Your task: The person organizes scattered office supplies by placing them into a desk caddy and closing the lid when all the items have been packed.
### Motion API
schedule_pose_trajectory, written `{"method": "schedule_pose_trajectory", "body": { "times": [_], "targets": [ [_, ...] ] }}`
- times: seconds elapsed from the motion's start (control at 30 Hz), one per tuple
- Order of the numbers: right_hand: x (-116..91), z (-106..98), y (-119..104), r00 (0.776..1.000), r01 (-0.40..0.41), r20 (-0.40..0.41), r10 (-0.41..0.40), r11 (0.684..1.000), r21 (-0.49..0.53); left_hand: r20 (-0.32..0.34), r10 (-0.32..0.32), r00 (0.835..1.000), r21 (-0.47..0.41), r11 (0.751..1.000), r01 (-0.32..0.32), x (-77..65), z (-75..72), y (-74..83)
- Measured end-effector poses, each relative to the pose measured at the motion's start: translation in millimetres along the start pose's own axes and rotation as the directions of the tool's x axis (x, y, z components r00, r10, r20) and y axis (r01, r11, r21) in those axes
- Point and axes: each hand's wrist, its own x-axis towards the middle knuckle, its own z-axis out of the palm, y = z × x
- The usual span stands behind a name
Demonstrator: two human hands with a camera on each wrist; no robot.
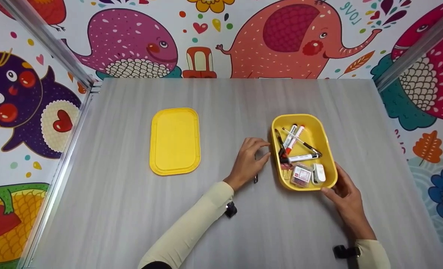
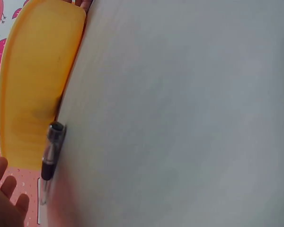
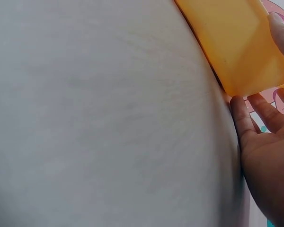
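Observation:
A yellow plastic box (image 1: 331, 149) stands right of centre in the head view. Inside lie several markers and pens, among them a red-capped marker (image 1: 294, 140), plus a small clear case (image 1: 301, 175) and a white eraser-like block (image 1: 318, 174). My right hand (image 1: 346, 198) holds the near right corner, thumb at the near rim and fingers along the right wall. Beside the left wall my left hand (image 1: 248, 160) hovers with loosely bent fingers, holding nothing. A dark pen (image 2: 52, 151) with a clear end lies on the table next to the box, mostly hidden under that hand in the head view.
A flat yellow lid (image 1: 175, 142) lies on the grey wood-grain table (image 1: 117, 209), left of the box. Metal rails (image 1: 62, 172) and printed cartoon panels (image 1: 131, 41) border the table at the back and sides.

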Motion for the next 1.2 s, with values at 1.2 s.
{"method": "schedule_pose_trajectory", "body": {
  "times": [1.2],
  "targets": [
    [-1, 0, -3, 1.000, -0.016, -0.003, 0.016, 1.000, 0.020, 0.047, 0.051, 0.998, 0.361, 0.930, -0.064, -31.6, -12.3, -10.4]
  ]
}}
